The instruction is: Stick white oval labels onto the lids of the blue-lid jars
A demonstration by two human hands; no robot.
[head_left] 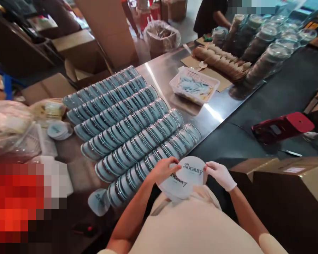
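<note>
My bare left hand is closed on round white discs in front of my body. The upper white disc carries the printed word "beauty" and overlaps a lower printed disc. My right hand, in a white glove, pinches the right edge of the upper disc. Just beyond my left hand, rows of round jars or tins with shiny rims lie on their sides along the metal table. A similar printed disc sits at the near end of the closest row.
A white basket holds small pale blue packets. Behind it stand brown paper-like stacks and tall stacks of round containers. A red device rests on the dark surface at right, near another person's gloved hand. Cardboard boxes stand at my right.
</note>
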